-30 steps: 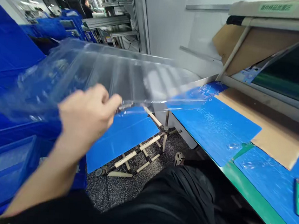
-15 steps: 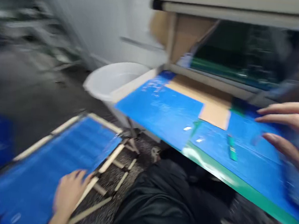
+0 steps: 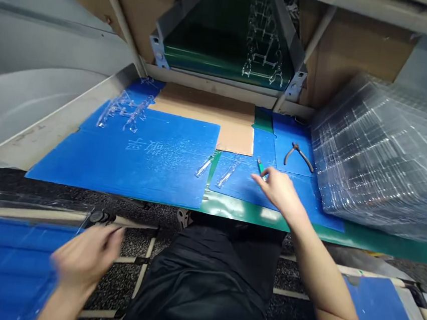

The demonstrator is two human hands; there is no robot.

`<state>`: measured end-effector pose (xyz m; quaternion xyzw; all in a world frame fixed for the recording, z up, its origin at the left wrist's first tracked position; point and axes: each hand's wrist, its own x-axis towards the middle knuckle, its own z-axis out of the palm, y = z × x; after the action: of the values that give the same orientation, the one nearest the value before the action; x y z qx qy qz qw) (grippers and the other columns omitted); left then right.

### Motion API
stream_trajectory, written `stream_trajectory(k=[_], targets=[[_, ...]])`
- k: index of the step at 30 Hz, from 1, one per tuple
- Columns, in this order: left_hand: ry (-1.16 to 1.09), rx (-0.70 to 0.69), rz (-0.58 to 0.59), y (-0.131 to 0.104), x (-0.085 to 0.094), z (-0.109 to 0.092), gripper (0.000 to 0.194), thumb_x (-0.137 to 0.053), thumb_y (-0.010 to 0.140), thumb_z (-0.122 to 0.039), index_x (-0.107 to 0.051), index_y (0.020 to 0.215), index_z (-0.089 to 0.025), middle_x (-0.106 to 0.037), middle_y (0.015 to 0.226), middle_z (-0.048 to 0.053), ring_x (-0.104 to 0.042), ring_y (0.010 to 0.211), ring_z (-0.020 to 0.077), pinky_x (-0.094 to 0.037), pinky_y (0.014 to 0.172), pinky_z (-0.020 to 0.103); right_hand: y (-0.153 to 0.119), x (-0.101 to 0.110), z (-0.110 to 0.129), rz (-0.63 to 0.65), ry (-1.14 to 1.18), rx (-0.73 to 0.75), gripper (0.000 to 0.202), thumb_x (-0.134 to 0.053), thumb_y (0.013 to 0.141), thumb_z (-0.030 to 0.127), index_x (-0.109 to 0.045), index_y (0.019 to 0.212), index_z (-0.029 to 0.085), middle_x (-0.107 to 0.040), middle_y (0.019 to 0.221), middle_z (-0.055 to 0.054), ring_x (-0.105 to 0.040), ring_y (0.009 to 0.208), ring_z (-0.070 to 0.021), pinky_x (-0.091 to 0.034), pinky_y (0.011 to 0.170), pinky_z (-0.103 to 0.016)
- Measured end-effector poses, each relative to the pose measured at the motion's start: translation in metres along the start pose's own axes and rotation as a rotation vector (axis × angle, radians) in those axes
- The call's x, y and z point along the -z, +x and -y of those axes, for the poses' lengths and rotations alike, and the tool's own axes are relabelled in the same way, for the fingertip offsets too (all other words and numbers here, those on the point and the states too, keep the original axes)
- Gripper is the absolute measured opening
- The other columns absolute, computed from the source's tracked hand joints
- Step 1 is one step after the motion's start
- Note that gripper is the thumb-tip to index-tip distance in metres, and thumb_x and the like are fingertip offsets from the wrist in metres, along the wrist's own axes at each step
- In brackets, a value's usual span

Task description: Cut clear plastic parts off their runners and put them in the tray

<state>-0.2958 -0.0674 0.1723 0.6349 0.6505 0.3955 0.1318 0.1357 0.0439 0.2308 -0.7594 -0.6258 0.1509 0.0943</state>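
My right hand is over the bench, its thumb and fingers closed around the lower part of a slim green cutter. Just left of it lie two narrow clear plastic pieces, one closer to the hand and one beyond. Smeared by motion, my left hand hangs low at the left with its fingers curled in; no object shows in it. Beneath and beside that hand is a blue-covered rack.
Pliers lie right of the cutter, beside tall stacked clear trays. Clear branched plastic parts are at the bench's left. More such parts sit on a green conveyor. A white tub stands left.
My view has swung right to face the bench. My left hand has come off the blue rack cover and curled. My right hand, spread before, has closed around the green cutter.
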Motion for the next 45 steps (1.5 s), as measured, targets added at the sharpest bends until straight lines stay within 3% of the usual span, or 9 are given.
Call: stream_trajectory(k=[6,9,13,18,27,33,37,42,45], targets=[[-0.117,-0.131,0.216,0.09,-0.119,-0.102,0.027,-0.062,0.104,-0.045,-0.078,0.098,-0.025,-0.077,0.093,0.009,-0.067,0.081,0.0248,-0.041,0.075,0.032,0.045,-0.054,0.071,0.18,0.192,-0.021,0.033,-0.072,0.106,0.043,-0.072,0.123,0.015,-0.073,0.122,-0.009,-0.073,0.105,-0.023,-0.063,0.095,-0.045],[-0.216,-0.138,0.299,0.119,-0.147,-0.13,0.017,-0.068,0.101,-0.037,-0.077,0.097,-0.023,-0.072,0.082,0.005,-0.062,0.075,0.0205,-0.039,0.072,0.029,0.045,-0.055,0.071,0.25,0.387,0.001,0.029,-0.07,0.108,0.041,-0.071,0.118,0.015,-0.073,0.109,-0.006,-0.072,0.089,-0.0178,-0.063,0.079,-0.035],[-0.362,-0.074,0.408,0.127,-0.137,-0.129,0.027,-0.065,0.102,-0.043,-0.077,0.105,-0.018,-0.065,0.076,0.001,-0.052,0.06,0.0136,-0.04,0.062,0.026,0.014,-0.04,0.063,0.35,0.73,0.101,0.046,-0.063,0.107,0.06,-0.061,0.089,0.017,-0.052,0.067,0.006,-0.045,0.051,-0.0083,-0.04,0.05,-0.022],[-0.889,0.19,0.696,0.111,-0.106,-0.129,0.043,-0.075,0.095,-0.059,-0.077,0.097,-0.016,-0.053,0.065,-0.004,-0.04,0.043,0.0059,-0.029,0.041,0.021,-0.031,-0.017,0.079,0.478,1.033,0.205,0.057,-0.079,0.087,0.072,-0.058,0.079,0.02,-0.045,0.057,0.008,-0.03,0.047,-0.0065,-0.02,0.045,-0.024],[-1.14,0.344,0.697,0.109,-0.085,-0.14,0.037,-0.093,0.082,-0.049,-0.08,0.088,-0.015,-0.058,0.056,-0.004,-0.043,0.035,0.005,-0.031,0.034,0.018,-0.048,-0.002,0.103,0.614,1.285,0.248,0.05,-0.086,0.089,0.059,-0.062,0.076,0.017,-0.045,0.052,0.008,-0.03,0.047,-0.0057,-0.019,0.045,-0.025],[-0.849,0.226,0.47,0.092,-0.058,-0.141,0.029,-0.088,0.089,-0.043,-0.078,0.083,-0.016,-0.067,0.066,-0.001,-0.056,0.053,0.0075,-0.044,0.051,0.018,-0.056,-0.017,0.119,0.418,0.893,0.387,0.047,-0.074,0.1,0.058,-0.062,0.078,0.019,-0.054,0.065,0.003,-0.043,0.059,-0.0116,-0.033,0.056,-0.027],[-0.603,0.289,0.317,0.077,0.0,-0.099,0.023,-0.082,0.093,-0.039,-0.078,0.086,-0.018,-0.07,0.071,0.0,-0.057,0.057,0.0086,-0.044,0.054,0.02,-0.076,-0.042,0.125,0.359,0.636,0.465,0.031,-0.066,0.103,0.054,-0.071,0.104,0.023,-0.068,0.074,0.0,-0.056,0.06,-0.017,-0.044,0.059,-0.03],[-0.293,0.651,-0.433,0.073,0.097,0.051,0.025,-0.088,0.085,-0.037,-0.078,0.088,-0.014,-0.064,0.067,-0.003,-0.042,0.047,0.004,-0.033,0.046,0.018,-0.076,-0.069,0.097,0.235,0.502,0.342,0.036,-0.066,0.096,0.067,-0.074,0.109,0.035,-0.081,0.093,-0.003,-0.076,0.074,-0.0319,-0.056,0.062,-0.042],[-0.225,0.851,-0.568,0.079,0.114,0.139,0.029,-0.083,0.091,-0.038,-0.072,0.086,-0.012,-0.052,0.06,-0.008,-0.034,0.045,0.0033,-0.025,0.043,0.018,-0.07,-0.075,0.084,0.145,0.411,0.291,0.034,-0.063,0.095,0.07,-0.075,0.1,0.039,-0.082,0.091,-0.002,-0.076,0.072,-0.0349,-0.056,0.063,-0.047]])
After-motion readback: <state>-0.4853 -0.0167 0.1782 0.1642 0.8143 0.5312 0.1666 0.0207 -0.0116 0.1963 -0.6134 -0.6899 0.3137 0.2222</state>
